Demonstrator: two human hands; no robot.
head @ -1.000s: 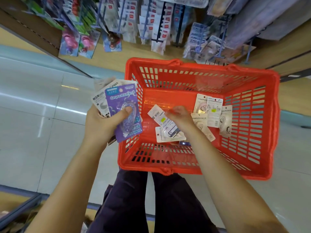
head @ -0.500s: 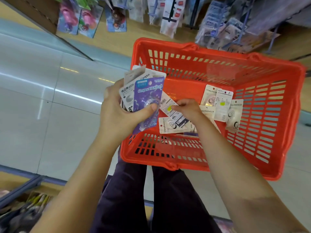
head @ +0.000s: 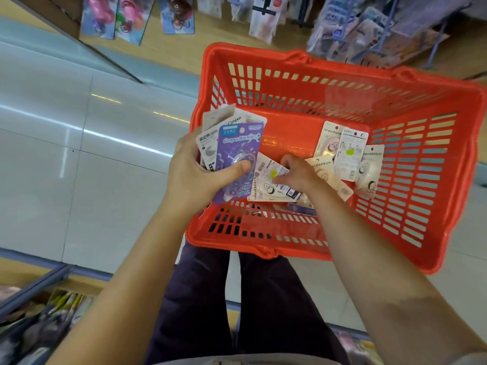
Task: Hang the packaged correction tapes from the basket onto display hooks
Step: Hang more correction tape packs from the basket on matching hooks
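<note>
1. While my right hand (head: 295,175) reaches into the basket (head: 263,83), its fingers curl on a white pack (head: 271,171) with a yellow sticker, lifting its left end off the pile at the near side.
2. My left hand (head: 195,175) is clenched round a fan of packs (head: 237,143), thumb across the purple one in front, held over the basket's left rim.
3. More packs (head: 350,151) lie loose on the basket floor, right of my right hand; one cream pack touches its wrist.
4. Step in hand, as I judge it: gathering tapes, not hanging yet. The white pack sits just beside the fan, so the next move calls for sliding it behind the purple one and letting the left thumb take it.
5. Display hooks (head: 266,11) hang at the far edge, well apart from both hands; I would need to look up and find each pack's hole.
</note>
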